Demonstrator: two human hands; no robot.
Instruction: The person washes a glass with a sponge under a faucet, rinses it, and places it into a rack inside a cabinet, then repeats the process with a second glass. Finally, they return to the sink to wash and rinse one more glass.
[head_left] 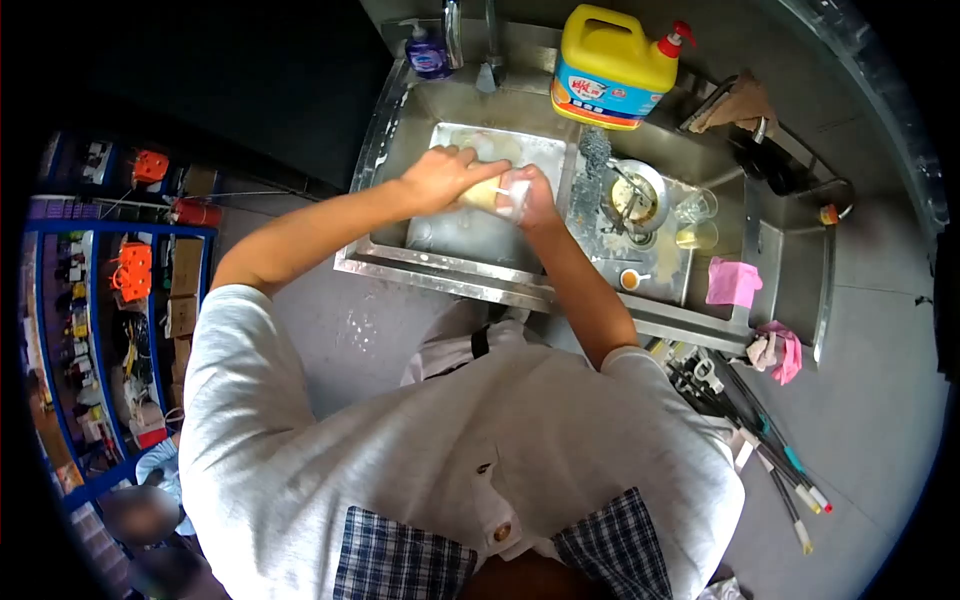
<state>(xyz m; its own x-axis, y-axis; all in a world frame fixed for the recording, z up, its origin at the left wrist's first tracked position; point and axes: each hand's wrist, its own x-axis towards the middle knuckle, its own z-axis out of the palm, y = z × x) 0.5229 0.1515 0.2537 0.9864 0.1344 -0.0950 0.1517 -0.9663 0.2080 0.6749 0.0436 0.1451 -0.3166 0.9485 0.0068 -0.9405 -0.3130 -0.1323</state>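
Over the left sink basin (400,130), my two hands meet around a pale yellow, rounded thing (482,194), perhaps a cup. My left hand (448,178) is closed on it from the left, fingers wrapped over its top. At its right end, my right hand (540,197) is closed on a white, soft-looking thing (516,196) pressed against the yellow one. Blur hides whether the white thing is a sponge, a cloth or foam. Below the hands, a whitish rectangular tray or board (440,235) lies wet in the basin.
A yellow detergent jug (610,60) and a purple soap bottle (427,55) stand behind the basins. The right basin holds a metal bowl (655,190), glasses (698,236) and a small cup (630,279). A pink cloth (733,283) drapes its edge. Mop poles (770,440) lie right; another person is lower left.
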